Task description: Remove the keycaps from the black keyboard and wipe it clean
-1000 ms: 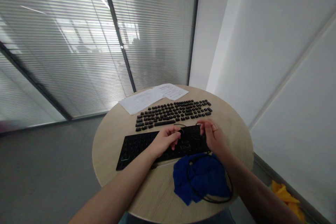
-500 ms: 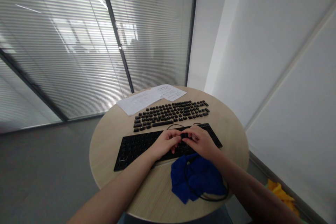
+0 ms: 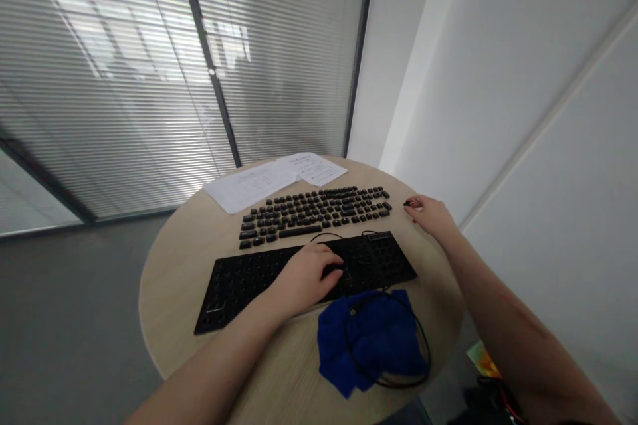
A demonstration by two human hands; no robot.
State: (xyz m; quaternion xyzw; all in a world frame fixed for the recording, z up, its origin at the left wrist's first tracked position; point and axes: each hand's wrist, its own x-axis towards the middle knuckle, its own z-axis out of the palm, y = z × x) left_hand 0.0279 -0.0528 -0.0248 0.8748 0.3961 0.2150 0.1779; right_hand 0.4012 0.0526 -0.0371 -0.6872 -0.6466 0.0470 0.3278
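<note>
A black keyboard base (image 3: 249,279) without keycaps on its left part lies across the round table. My left hand (image 3: 312,272) rests on its middle, fingers apart and bent, holding nothing that shows. Over the table's right side, beyond the keyboard's right end, my right hand (image 3: 426,212) pinches a small black keycap (image 3: 413,203) between thumb and fingertips. Behind the keyboard, loose black keycaps (image 3: 299,232) are laid out in rows, with the right hand just to their right.
A blue cloth (image 3: 379,339) with a black cable (image 3: 423,332) lies at the near edge of the round table (image 3: 174,292). White printed papers (image 3: 249,186) lie at the back left. A white wall stands close on the right.
My right hand has left the keyboard and moved to the right and away from me, a small black piece in its fingers. My left hand stays on the keyboard, fingers more spread.
</note>
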